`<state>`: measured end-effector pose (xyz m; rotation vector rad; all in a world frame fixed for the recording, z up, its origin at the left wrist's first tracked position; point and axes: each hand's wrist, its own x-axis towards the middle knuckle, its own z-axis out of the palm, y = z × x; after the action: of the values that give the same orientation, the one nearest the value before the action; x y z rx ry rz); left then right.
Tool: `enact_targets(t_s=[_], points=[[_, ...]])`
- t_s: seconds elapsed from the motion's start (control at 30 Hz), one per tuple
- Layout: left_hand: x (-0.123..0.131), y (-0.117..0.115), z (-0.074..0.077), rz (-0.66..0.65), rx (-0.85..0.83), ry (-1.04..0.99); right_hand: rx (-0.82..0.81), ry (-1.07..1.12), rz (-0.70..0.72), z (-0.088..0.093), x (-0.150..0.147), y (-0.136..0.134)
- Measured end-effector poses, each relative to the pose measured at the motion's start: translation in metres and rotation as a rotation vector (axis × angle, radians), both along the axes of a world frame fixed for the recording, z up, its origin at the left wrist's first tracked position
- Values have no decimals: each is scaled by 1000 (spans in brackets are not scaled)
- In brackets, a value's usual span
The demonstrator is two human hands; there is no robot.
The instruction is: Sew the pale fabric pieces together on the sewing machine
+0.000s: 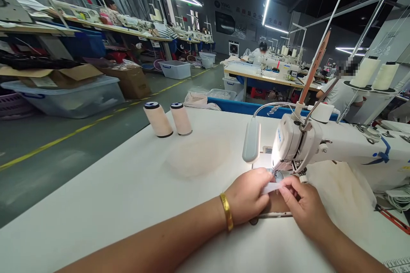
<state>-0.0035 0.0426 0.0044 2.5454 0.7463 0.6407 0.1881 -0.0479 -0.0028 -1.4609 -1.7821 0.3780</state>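
Note:
A narrow strip of thin white fabric (271,187) stretches between my two hands, just in front of the sewing machine's (290,145) needle area. My left hand (248,192), with a gold bracelet (226,212) at the wrist, is closed on the strip's left end. The fingertips of my right hand (303,204) pinch its right end. The needle and presser foot are partly hidden behind my fingers. A lamp (251,140) on a bent metal neck hangs left of the machine head. Sheer pale fabric (342,196) lies to the right, under the machine arm.
Two cones of pale thread (158,120) stand at the table's (121,187) far left edge. Red-handled snips (392,217) and a ruler (397,264) lie at the right. Beyond are plastic bins (73,98), a cardboard box (128,81) and people at other sewing machines.

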Motion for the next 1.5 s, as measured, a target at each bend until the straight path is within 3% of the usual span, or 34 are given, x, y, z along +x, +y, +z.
enact_targets(t_s=[0.23, 0.43, 0.5, 1.5], points=[[0, 7, 2, -37, 59, 32, -16, -22, -27, 3, 2, 0], [-10, -12, -1, -133, 277, -6, 75, -361, 235, 4, 10, -6], [-14, -16, -3, -182, 298, -4, 94, -421, 261, 4, 12, -7], [-15, -4, -3, -215, 372, 18, 178, -492, 210, -4, 13, 0]])
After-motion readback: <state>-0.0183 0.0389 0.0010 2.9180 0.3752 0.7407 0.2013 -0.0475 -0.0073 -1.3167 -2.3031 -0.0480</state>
